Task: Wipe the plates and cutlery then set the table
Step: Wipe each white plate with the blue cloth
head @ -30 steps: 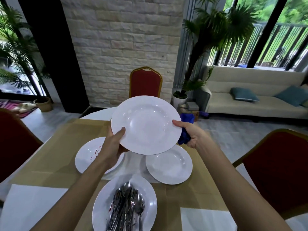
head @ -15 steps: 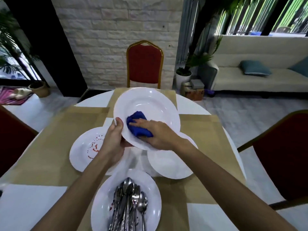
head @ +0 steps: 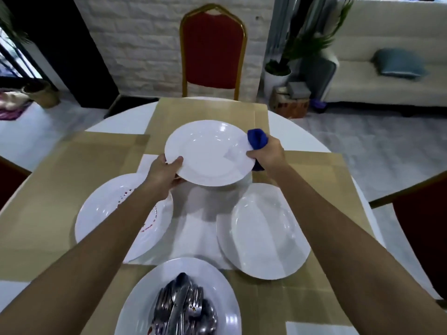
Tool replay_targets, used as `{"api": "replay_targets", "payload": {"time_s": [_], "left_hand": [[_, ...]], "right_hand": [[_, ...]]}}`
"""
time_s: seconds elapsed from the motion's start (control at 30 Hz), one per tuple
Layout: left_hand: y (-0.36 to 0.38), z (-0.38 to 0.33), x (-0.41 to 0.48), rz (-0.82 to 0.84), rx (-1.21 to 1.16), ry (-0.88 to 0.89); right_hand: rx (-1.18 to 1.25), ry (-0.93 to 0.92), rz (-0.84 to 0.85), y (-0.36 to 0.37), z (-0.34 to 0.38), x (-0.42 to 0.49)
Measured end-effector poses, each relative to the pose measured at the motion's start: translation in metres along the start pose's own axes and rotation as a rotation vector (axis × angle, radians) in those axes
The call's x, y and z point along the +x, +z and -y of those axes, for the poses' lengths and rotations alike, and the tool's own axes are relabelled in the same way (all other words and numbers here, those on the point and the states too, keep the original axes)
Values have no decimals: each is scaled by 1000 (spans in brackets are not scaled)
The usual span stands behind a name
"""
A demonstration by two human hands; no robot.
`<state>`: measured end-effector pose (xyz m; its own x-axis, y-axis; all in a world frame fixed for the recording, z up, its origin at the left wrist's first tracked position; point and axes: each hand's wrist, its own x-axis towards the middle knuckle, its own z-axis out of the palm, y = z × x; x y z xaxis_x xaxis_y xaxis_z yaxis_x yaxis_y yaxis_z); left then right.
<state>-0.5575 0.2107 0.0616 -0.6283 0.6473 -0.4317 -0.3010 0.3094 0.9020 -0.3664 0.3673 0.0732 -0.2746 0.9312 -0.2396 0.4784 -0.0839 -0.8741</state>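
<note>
I hold a clean white plate (head: 208, 152) nearly level above the middle of the table. My left hand (head: 164, 171) grips its left rim. My right hand (head: 266, 153) grips its right rim together with a bunched blue cloth (head: 257, 141). Below on the left lies a plate with red stains (head: 108, 213), partly under my left forearm. To the right rests a clean white plate (head: 263, 233). Nearest me, a plate (head: 225, 308) carries a pile of cutlery (head: 183, 308).
The round white table (head: 297, 131) is covered with brown paper mats (head: 208, 110) and white napkins. A red chair with a gold frame (head: 212, 49) stands at the far side, another red chair (head: 420, 228) at the right. A sofa and potted plants are beyond.
My right hand with the blue cloth left the plate's centre and moved to its right rim. The plate went from tilted toward me to nearly level, lower over the table.
</note>
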Motion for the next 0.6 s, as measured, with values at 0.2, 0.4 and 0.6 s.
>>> {"api": "replay_targets", "payload": {"time_s": [0.2,0.4,0.6], "left_hand": [[-14,18,65,-93,829,164],[-21,32,87,-149,1315,163],[-35,40,71,-267,1296,314]], "right_hand": [[-46,18,-77,35,-29,32],[-185,23,-8,53,-43,44],[-271,-296,-239,67,-29,27]]}}
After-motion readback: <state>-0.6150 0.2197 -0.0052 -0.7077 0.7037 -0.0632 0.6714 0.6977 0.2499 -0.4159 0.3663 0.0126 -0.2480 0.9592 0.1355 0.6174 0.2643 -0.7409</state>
